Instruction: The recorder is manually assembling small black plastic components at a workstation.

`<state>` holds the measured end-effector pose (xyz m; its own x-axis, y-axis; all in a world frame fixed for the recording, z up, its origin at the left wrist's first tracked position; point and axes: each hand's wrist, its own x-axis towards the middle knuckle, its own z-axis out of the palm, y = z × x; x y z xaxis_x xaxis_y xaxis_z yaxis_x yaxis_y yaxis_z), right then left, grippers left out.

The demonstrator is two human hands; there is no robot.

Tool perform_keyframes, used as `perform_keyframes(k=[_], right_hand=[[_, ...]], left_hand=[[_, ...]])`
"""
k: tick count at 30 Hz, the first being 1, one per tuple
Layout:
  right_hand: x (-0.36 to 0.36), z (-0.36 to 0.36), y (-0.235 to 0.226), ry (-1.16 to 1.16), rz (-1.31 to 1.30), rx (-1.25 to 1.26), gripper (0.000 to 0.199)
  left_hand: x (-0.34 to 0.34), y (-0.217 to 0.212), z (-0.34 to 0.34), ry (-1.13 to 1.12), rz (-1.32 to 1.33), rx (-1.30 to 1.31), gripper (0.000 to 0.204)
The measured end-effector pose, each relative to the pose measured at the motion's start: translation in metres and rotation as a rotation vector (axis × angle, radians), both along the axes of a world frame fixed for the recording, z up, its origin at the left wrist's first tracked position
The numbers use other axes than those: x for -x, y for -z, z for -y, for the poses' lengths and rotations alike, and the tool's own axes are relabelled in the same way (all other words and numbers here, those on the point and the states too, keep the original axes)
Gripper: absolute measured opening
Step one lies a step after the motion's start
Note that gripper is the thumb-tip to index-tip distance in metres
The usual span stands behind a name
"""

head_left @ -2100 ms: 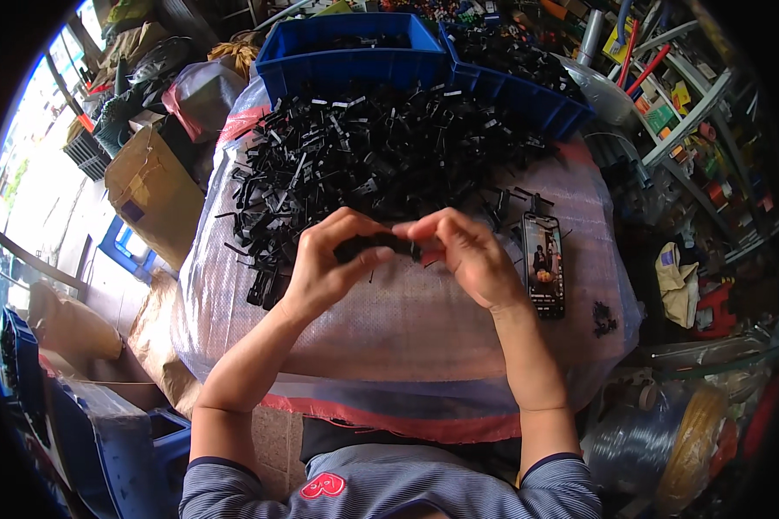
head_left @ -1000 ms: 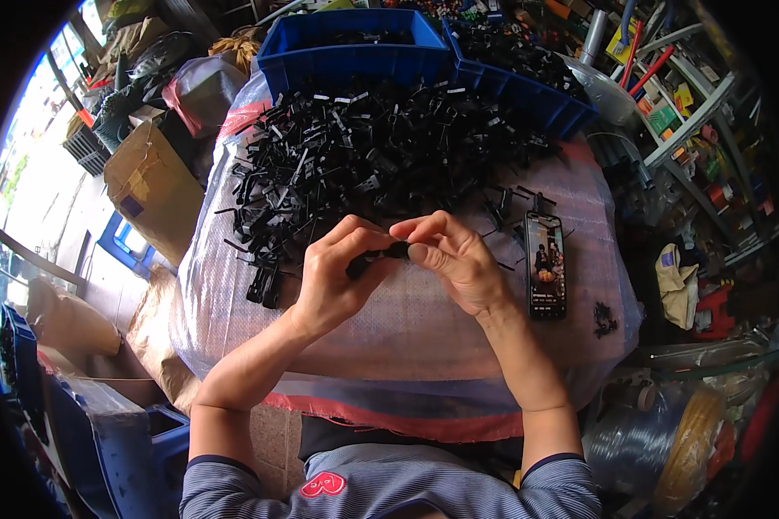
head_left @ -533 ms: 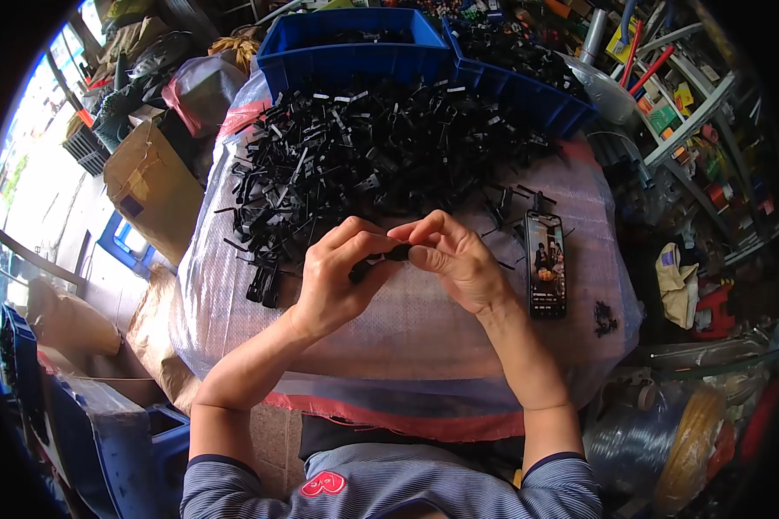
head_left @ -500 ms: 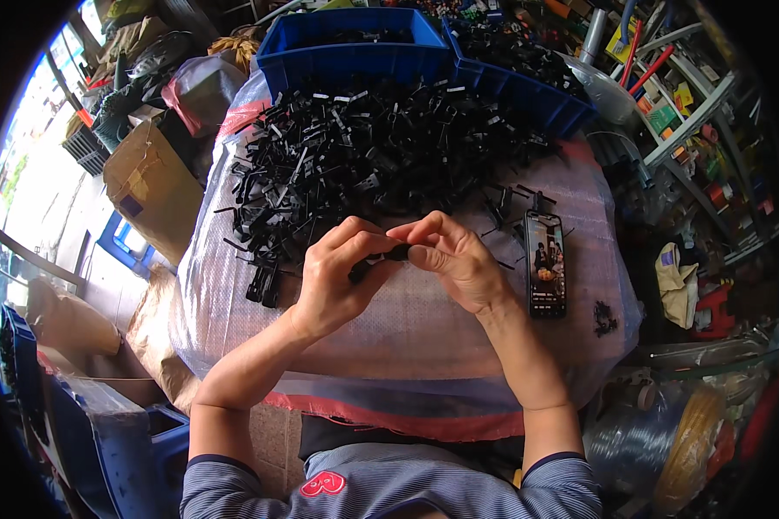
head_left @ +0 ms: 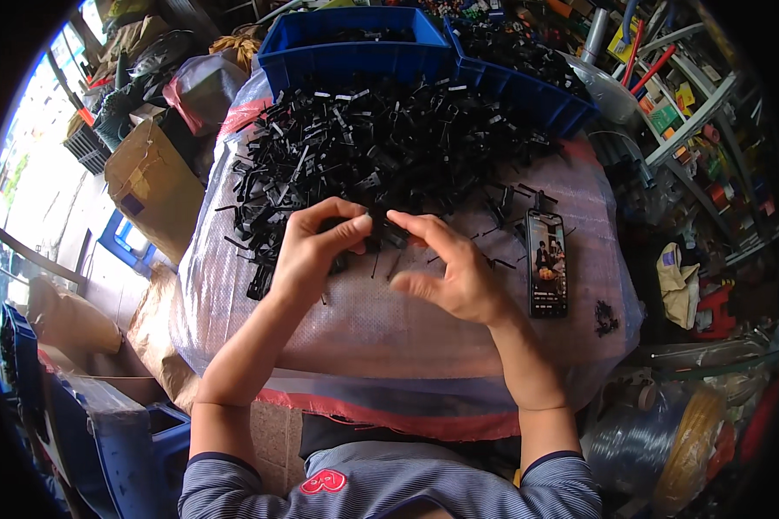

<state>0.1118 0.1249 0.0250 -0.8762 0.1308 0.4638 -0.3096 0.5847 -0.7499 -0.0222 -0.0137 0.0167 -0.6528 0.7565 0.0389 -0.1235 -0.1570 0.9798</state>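
Note:
A heap of small black plastic parts [head_left: 363, 156] covers the far half of a table draped in woven plastic sheeting [head_left: 407, 346]. At the heap's near edge is my left hand [head_left: 316, 251], its thumb and forefinger pinched together. Whatever sits between those fingertips is too small and dark to make out. My right hand [head_left: 454, 272] is just to the right, thumb spread well away from the stretched fingers, and nothing shows in its grasp. A few thin black pieces lie on the sheeting between and beneath the hands.
Two blue plastic bins, one at the back [head_left: 355, 56] and one at the back right [head_left: 528, 91], hold more black parts. A phone [head_left: 547, 264] with a lit screen lies right of my right hand, near a small black cluster [head_left: 605, 318]. Cardboard [head_left: 151, 186] stands at the left.
My hands have come apart from a small black part they held together. The left has shifted left and slightly up; the right has opened, its thumb swinging down.

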Motion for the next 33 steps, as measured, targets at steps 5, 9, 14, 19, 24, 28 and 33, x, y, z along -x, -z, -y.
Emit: perform_keyframes(k=[5,9,14,19,24,28,33], right_hand=[[0.003,0.001,0.013,0.148,-0.205,-0.388,0.053],[0.006,0.012,0.02,0.303,-0.194,-0.567,0.048],[0.007,0.014,0.028,0.303,-0.182,-0.465,0.041],[0.011,0.017,0.033,0.335,-0.234,-0.492,0.039],[0.011,0.009,0.03,0.355,-0.231,-0.483,0.041],[-0.006,-0.013,-0.006,0.36,0.171,-0.505,0.052],[-0.03,-0.056,0.006,0.492,0.679,-0.618,0.044]], left_hand=[[0.0,0.008,-0.005,0.11,0.164,0.075,0.014],[-0.014,0.016,-0.007,0.146,0.073,0.068,0.014],[-0.024,0.02,-0.006,0.045,-0.128,0.078,0.018],[-0.027,0.012,-0.004,0.038,-0.132,0.128,0.017],[-0.023,0.019,-0.012,0.033,-0.129,0.074,0.016],[0.0,0.021,-0.011,-0.038,0.259,-0.104,0.012],[0.035,0.0,-0.005,-0.121,0.391,-0.176,0.011]])
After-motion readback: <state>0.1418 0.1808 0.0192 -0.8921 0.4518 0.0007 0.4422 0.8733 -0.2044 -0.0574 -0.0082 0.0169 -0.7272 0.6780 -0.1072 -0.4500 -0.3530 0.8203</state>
